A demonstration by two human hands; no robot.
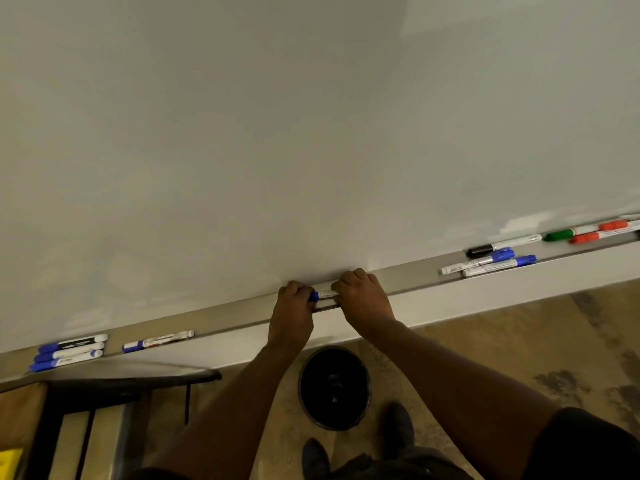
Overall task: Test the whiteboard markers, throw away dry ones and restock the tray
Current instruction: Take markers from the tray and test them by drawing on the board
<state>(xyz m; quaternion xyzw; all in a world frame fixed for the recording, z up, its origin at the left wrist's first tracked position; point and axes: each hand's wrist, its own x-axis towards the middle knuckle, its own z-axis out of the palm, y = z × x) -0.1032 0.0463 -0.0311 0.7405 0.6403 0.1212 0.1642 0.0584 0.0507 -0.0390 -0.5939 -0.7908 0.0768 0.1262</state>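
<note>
A blue-capped white marker [323, 294] is held over the whiteboard tray [415, 277]. My left hand [293, 306] grips its blue cap end and my right hand [362, 296] grips the white barrel. Several blue markers [69, 351] lie at the tray's left end, with one more blue marker [157, 341] beside them. To the right lie two blue markers [491, 263], a black marker [502, 245], a green marker [568, 233] and red markers [602, 232]. The whiteboard [311, 133] above bears no writing.
A black round bin [334, 386] stands on the floor below the tray, just ahead of my shoes [394, 427]. A dark table or chair frame [104, 386] sits at lower left, with something yellow [10, 462] at the corner.
</note>
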